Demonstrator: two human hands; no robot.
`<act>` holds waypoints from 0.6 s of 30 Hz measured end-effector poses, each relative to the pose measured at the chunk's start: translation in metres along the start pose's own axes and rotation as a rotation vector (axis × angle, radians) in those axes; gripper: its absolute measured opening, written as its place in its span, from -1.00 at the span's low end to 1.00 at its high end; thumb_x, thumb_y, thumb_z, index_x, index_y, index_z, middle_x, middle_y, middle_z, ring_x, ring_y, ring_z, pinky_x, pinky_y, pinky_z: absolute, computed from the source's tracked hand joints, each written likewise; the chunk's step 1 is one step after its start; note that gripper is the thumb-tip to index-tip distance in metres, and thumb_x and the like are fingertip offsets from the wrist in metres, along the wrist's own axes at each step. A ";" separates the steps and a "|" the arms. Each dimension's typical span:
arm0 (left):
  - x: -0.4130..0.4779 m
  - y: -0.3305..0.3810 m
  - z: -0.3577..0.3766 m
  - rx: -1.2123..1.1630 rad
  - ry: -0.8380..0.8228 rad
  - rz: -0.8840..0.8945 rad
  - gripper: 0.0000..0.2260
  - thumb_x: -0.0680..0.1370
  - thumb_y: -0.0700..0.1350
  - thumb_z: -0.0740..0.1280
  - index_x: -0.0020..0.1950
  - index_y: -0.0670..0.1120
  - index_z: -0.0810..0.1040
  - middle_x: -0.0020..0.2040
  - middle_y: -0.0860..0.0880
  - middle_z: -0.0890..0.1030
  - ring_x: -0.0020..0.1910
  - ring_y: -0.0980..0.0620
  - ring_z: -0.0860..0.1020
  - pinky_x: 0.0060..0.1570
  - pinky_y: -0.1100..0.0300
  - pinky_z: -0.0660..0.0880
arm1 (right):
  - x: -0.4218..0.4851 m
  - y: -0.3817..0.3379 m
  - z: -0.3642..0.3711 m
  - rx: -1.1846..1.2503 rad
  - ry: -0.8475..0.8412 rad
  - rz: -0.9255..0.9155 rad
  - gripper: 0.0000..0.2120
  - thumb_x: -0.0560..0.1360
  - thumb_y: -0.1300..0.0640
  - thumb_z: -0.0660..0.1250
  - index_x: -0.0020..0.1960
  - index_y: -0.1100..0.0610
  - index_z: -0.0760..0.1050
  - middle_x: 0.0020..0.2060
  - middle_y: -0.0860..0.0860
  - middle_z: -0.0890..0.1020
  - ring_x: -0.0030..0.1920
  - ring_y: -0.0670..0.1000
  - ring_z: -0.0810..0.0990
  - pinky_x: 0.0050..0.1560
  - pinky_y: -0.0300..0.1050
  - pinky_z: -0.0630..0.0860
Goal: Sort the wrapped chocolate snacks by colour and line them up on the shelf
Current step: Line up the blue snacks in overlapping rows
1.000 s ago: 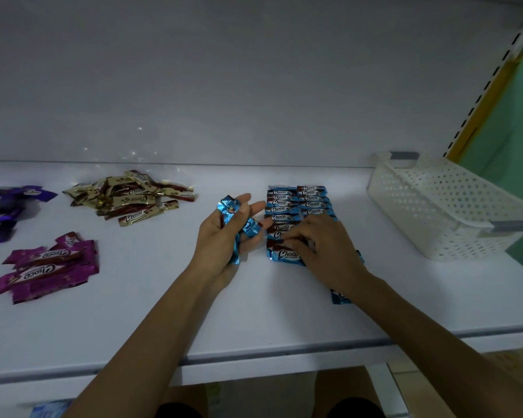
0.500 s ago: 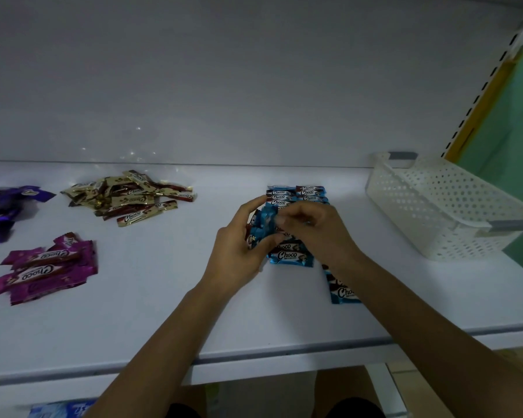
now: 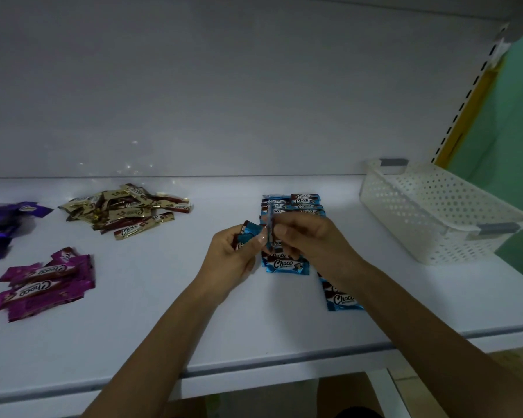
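Now gripping a small bunch of blue snacks in the left hand, wrapped firmly round them, just over the shelf. Pinching a single blue wrapper edge-on in the right hand, close against that bunch. Hovering over the near end of the lined-up blue rows at mid-shelf. Off left, lying in separate heaps: gold pile, magenta pile, purple pile. Off right, sitting toward the back: white basket.

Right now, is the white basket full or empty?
Empty, as far as shows: inside the white basket only its holey walls appear; its floor is partly hidden.
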State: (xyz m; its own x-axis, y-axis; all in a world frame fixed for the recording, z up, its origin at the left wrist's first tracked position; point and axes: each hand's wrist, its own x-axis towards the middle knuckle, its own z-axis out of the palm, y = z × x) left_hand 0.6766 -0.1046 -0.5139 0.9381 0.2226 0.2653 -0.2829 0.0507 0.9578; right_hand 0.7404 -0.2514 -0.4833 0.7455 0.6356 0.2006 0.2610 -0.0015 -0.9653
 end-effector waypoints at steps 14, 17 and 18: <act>0.011 -0.002 -0.009 -0.184 0.316 -0.204 -0.76 0.64 -0.17 0.11 0.09 0.00 0.55 -0.40 0.01 0.42 -0.56 0.14 0.21 -0.59 0.32 0.16 | -0.005 0.001 -0.012 -0.380 0.087 0.065 -0.81 0.51 0.26 0.34 0.10 0.16 0.59 -0.16 -0.04 0.64 -0.28 -0.21 0.59 -0.23 -0.38 0.50; 0.011 -0.002 -0.008 -0.153 0.316 -0.214 -0.77 0.62 -0.18 0.12 0.09 0.02 0.55 -0.38 0.00 0.41 -0.55 0.14 0.22 -0.60 0.33 0.16 | -0.011 0.003 -0.013 -0.436 0.023 0.077 -0.79 0.52 0.24 0.32 0.16 0.15 0.54 -0.15 -0.04 0.63 -0.37 -0.19 0.57 -0.37 -0.40 0.45; 0.010 -0.002 -0.008 -0.122 0.307 -0.210 -0.78 0.63 -0.17 0.14 0.09 0.03 0.55 -0.37 0.00 0.41 -0.54 0.15 0.23 -0.59 0.33 0.18 | -0.012 0.003 -0.013 -0.407 0.018 0.091 -0.84 0.52 0.23 0.33 0.10 0.14 0.55 -0.22 -0.08 0.63 -0.42 -0.18 0.56 -0.44 -0.38 0.43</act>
State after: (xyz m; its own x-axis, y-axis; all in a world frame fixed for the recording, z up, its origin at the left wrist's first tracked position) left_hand 0.6852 -0.0945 -0.5143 0.8799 0.4752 0.0019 -0.1305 0.2377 0.9625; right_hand 0.7408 -0.2689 -0.4865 0.7865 0.6051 0.1235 0.4115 -0.3644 -0.8354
